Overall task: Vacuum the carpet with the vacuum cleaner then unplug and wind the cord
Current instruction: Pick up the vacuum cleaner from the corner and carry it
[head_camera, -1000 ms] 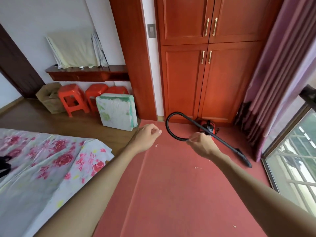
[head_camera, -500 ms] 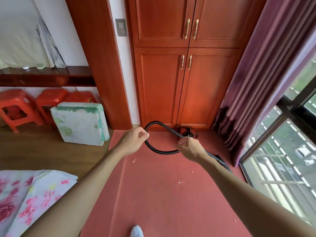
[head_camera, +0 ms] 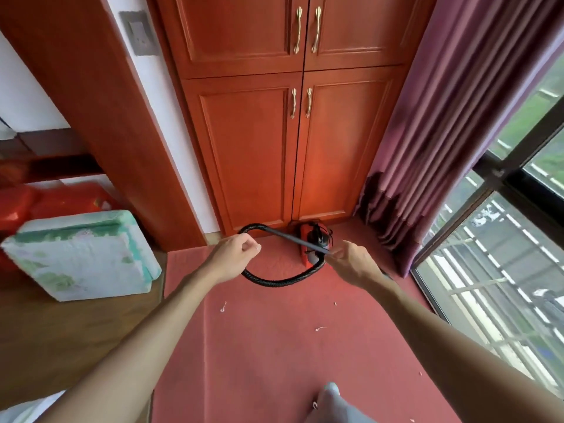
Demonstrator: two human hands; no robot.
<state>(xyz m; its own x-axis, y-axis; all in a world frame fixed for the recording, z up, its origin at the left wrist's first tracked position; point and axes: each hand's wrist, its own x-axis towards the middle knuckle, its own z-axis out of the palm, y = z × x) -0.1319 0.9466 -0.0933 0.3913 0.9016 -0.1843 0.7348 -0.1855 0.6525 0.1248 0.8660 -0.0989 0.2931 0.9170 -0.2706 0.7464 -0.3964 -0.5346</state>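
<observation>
i see the vacuum cleaner (head_camera: pixel 311 241), a small red and black canister, sitting on the far end of the red carpet (head_camera: pixel 274 346), right against the foot of the wooden wardrobe (head_camera: pixel 274 132). its black ribbed hose (head_camera: pixel 274 282) curls off the body in a loop to the left and comes back as a straight dark wand (head_camera: pixel 293 239) that crosses in front of the canister. my right hand (head_camera: pixel 351 264) reaches out over the carpet with the fingers curled, and the wand runs in under them; i cannot tell for sure whether they clasp it or just cover it. my left hand (head_camera: pixel 235 254) is out beside the loop's left side, fingers curled into a loose fist with nothing visibly in it, and i cannot tell if it touches the hose. a few pale scraps (head_camera: pixel 223 307) lie on the carpet nearer to me. to the right hangs a purple curtain (head_camera: pixel 442 132) next to a window (head_camera: pixel 503 270). to the left, a white and green cushion-like block (head_camera: pixel 82 254) rests on the wooden floor (head_camera: pixel 76 331), with red stools (head_camera: pixel 45 199) blurred behind it. a grey switch plate (head_camera: pixel 139 33) sits on the wall, far left of the wardrobe. my foot (head_camera: pixel 331 398) shows at the near edge.
</observation>
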